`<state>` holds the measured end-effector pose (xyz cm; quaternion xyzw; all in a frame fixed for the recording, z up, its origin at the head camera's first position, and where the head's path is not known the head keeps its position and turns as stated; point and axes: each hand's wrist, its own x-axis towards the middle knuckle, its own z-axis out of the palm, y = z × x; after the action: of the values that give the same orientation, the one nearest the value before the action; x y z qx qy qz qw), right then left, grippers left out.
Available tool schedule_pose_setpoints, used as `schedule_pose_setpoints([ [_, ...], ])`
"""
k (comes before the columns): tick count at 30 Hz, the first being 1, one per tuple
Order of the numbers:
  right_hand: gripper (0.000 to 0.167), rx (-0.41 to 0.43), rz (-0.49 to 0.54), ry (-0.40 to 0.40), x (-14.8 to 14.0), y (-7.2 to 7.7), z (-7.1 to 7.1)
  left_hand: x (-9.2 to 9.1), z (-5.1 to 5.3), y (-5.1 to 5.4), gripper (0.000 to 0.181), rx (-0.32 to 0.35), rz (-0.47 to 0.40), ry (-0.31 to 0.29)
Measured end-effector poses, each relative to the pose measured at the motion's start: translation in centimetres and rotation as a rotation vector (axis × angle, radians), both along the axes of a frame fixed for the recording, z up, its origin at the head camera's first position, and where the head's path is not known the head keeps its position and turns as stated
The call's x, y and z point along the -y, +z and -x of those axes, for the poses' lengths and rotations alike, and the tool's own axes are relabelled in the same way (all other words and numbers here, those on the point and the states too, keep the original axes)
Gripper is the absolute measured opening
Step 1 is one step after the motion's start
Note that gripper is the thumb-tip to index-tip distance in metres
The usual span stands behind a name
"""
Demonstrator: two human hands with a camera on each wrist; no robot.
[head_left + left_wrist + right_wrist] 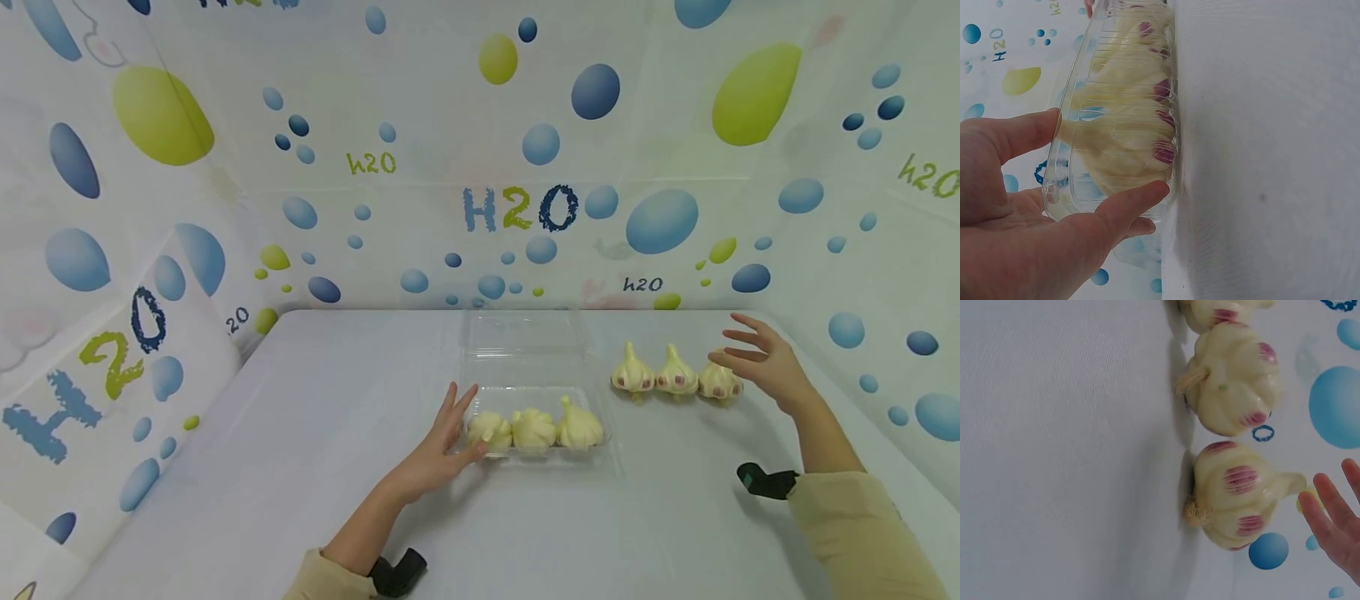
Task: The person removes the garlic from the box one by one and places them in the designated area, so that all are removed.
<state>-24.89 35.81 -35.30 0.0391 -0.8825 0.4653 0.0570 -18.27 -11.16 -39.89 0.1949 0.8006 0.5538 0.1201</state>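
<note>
Loading appears half complete: three garlic bulbs (534, 430) occupy the container (517, 397), which the straight-fingered left hand (441, 447) touches; three loose bulbs (677, 372) lie near the spread, empty right hand (767, 362).

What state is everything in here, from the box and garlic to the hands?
Clear box: open, holding garlic
Lid: folded back
Boxed bulbs: side by side
Loose bulbs: in a row, stems up
Left hand: touching the box
Right hand: fingers spread, near the rightmost loose bulb
</note>
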Motion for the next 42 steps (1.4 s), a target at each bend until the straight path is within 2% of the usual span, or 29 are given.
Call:
schedule_pose_setpoints([
  [18, 0.077, -0.077, 0.08, 0.044, 4.4, 1.1, -0.8, 0.1, 0.1, 0.2, 0.077, 0.02, -0.015, 0.007],
  [28, 0.077, -0.135, 0.04, 0.051, 6.1, 1.6, -1.2, 0.0, 0.1, 0.3, 0.077, 0.007, -0.012, 0.007],
  [33, 0.074, -0.171, 0.092, 0.086, 6.6, 1.6, -1.2, 0.0, 0.1, 0.1, 0.078, 0.01, -0.012, 0.007],
  [42, 0.079, -0.147, 0.051, 0.11, 8.8, 2.4, -1.7, -0.2, 0.0, 0.2, 0.076, 0.016, -0.016, 0.009],
])
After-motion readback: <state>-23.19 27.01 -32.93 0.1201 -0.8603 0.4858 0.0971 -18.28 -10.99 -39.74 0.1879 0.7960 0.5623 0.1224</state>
